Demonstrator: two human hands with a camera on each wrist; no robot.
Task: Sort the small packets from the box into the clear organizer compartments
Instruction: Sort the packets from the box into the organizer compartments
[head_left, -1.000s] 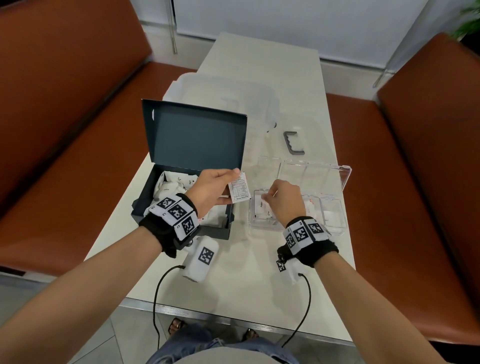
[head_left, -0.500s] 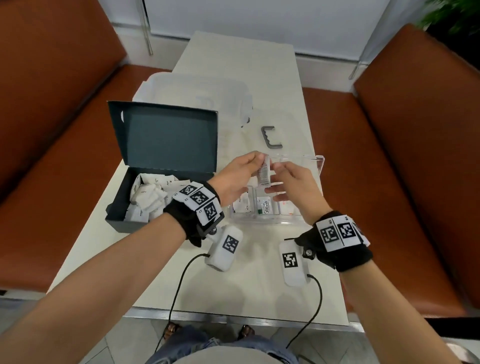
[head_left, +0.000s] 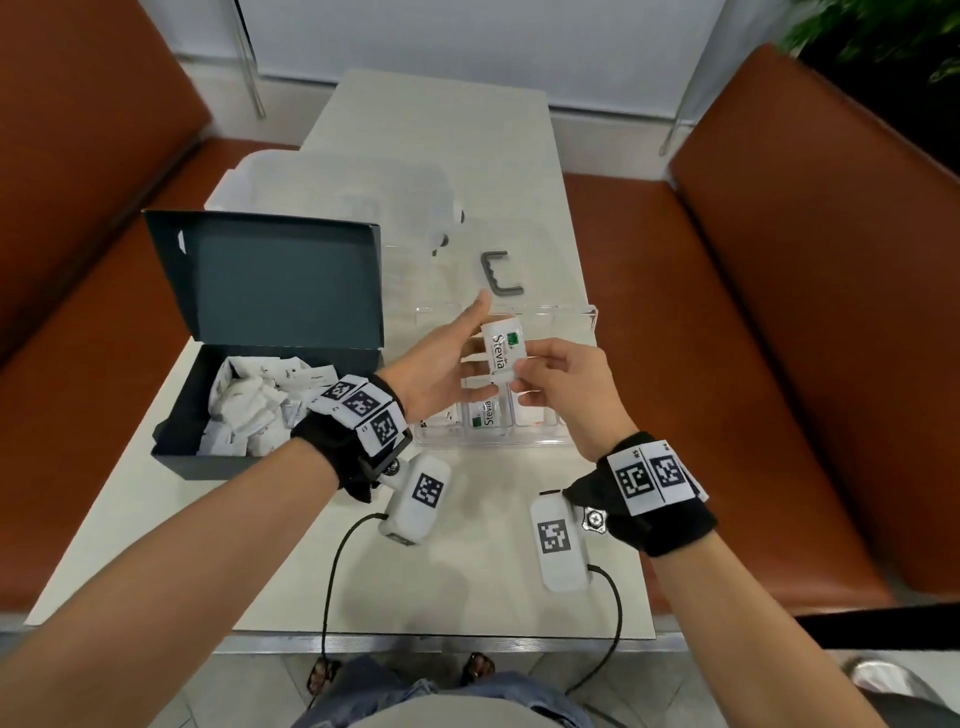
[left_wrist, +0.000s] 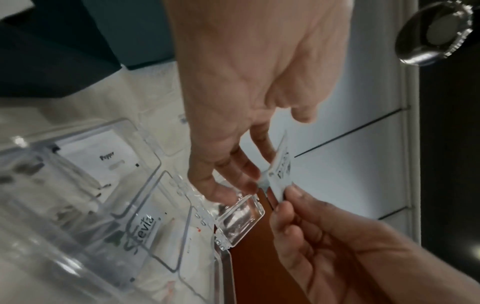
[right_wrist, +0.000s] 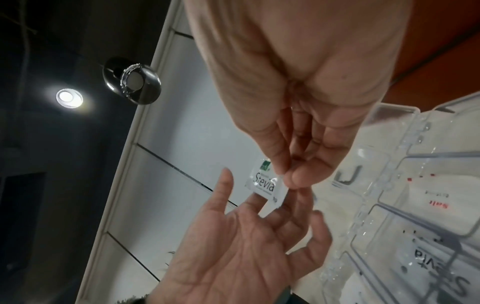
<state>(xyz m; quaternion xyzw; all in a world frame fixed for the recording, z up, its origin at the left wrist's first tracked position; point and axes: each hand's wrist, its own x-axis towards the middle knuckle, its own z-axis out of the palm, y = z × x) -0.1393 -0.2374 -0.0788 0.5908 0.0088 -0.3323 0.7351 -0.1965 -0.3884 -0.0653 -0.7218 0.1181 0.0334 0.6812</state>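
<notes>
An open dark box (head_left: 171, 452) at the left holds several white packets (head_left: 249, 405). To its right sits the clear organizer (head_left: 571, 312), with a Stevia packet (head_left: 485, 415), a Pepper packet (left_wrist: 103, 158) and a Salt packet (right_wrist: 436, 203) in separate compartments. Above it my right hand (head_left: 524, 364) pinches the lower corner of a Stevia packet (head_left: 501, 351) between thumb and fingers (right_wrist: 293, 181). My left hand (head_left: 470, 338) is beside it, palm open and fingers straight, its fingertips (right_wrist: 259, 203) just behind the packet (right_wrist: 265, 183).
A grey U-shaped handle (head_left: 501, 275) lies behind the organizer, and a large clear bin (head_left: 337, 192) stands behind the box. Brown benches (head_left: 779, 260) flank the narrow table. White sensor pods (head_left: 421, 493) with cables hang below both wrists.
My left hand carried the packet from the box across to the organizer. My right hand left a compartment, rose and took the packet. My left hand's fingers opened.
</notes>
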